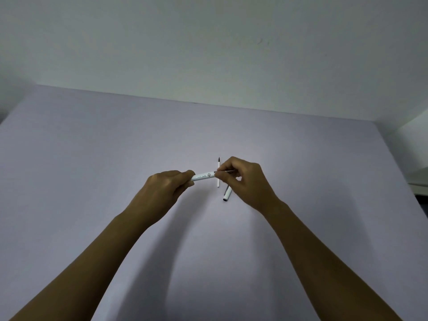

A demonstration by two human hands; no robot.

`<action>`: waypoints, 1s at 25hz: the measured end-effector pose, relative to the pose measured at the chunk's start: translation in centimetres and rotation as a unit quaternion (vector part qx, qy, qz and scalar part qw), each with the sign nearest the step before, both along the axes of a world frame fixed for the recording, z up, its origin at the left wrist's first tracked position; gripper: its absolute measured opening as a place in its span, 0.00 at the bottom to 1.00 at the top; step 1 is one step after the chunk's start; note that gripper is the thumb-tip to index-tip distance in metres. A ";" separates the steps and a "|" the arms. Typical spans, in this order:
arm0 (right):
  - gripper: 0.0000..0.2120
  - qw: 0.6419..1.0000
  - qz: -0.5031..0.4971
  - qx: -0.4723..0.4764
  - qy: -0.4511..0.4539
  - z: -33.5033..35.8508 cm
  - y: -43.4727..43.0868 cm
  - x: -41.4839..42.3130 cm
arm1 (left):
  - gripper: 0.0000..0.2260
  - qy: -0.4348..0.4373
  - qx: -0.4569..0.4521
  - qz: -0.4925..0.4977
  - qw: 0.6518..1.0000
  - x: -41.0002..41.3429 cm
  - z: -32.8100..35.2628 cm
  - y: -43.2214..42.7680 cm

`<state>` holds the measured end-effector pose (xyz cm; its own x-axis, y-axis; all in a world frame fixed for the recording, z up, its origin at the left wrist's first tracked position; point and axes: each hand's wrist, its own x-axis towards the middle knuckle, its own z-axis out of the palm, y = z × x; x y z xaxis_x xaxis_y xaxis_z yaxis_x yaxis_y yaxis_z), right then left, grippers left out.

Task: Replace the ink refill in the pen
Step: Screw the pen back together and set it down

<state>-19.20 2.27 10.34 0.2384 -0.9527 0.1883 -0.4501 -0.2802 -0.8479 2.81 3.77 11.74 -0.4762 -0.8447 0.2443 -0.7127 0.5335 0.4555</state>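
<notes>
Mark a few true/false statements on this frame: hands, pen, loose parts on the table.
1. The left hand grips the white pen barrel. True.
2. The right hand rests flat on the table. False: it pinches at the barrel's end.
3. A thin refill lies on the table behind the barrel. True.
4. The pen cap is on the pen. False: it lies on the table below the right hand.
5. Both hands are empty. False: both hold the pen.

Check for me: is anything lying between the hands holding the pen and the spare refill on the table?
Nothing visible blocks it. The spare refill lies on the table just behind the pen barrel, which the left hand and right hand hold above it. The pen cap lies nearer, beside the refill, not across it.
</notes>
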 end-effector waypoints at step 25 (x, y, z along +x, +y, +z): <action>0.13 0.907 -0.262 0.238 0.227 -12.1 -2.2 0.7 | 0.01 -0.011 0.029 0.029 0.999 1.0 -1.3 -1.7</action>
